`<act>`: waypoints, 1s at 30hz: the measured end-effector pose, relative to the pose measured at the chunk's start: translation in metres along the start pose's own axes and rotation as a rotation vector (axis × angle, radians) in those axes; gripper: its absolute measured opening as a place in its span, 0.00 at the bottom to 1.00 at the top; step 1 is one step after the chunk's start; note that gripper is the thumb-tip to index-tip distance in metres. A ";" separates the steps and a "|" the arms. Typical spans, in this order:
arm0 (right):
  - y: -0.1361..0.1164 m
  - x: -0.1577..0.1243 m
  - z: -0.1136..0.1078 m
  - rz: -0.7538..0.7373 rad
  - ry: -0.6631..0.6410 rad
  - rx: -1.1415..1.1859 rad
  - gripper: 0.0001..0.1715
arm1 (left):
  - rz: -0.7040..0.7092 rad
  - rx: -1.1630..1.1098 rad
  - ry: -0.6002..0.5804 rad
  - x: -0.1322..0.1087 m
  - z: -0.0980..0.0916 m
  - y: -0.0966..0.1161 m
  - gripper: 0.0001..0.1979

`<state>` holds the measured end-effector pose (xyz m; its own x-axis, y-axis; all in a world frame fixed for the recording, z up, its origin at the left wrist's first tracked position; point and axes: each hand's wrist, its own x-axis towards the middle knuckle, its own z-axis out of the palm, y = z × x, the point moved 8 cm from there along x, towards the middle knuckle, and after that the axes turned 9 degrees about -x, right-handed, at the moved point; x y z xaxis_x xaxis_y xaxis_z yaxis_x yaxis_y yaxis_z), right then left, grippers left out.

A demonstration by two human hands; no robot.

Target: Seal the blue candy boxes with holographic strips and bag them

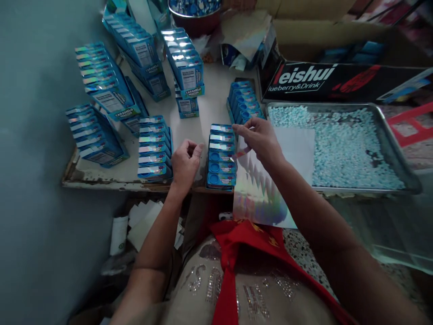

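Note:
My left hand (185, 163) is closed, fingers curled and thumb against them, with nothing visible in it. It is between two display boxes of small blue tins. The left box (154, 149) has a shiny silver strip across each tin's top. In the right box (221, 158), the far tins carry such strips; the nearer ones show bare round marks. My right hand (262, 139) is over that box's right edge, pinching what looks like a shiny see-through sticker strip (241, 152). Under my right forearm lies a holographic sticker sheet (267, 194), overhanging the table's front edge.
More filled display boxes (104, 90) stand stacked at the left and back. Another box of tins (245, 101) is behind my right hand. At right, a metal tray (379, 108) holds pale blue candies beside a black carton (324, 83). A bowl (192, 22) stands at the back.

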<state>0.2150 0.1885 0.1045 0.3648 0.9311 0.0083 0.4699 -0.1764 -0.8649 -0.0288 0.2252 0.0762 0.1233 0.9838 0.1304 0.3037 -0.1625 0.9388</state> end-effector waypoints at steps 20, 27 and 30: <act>-0.014 -0.039 0.016 0.064 -0.040 0.234 0.24 | 0.095 -0.069 -0.280 -0.007 -0.006 0.047 0.12; -0.007 -0.050 0.030 0.037 0.091 -0.089 0.15 | -0.025 0.083 -0.316 0.001 0.003 0.007 0.13; -0.005 -0.049 0.034 0.031 0.079 -0.151 0.14 | -0.048 0.098 -0.307 0.002 0.002 -0.002 0.13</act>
<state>0.1674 0.1543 0.0908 0.4398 0.8976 0.0276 0.5708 -0.2558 -0.7802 -0.0269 0.2277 0.0738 0.3816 0.9239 -0.0295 0.4041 -0.1380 0.9042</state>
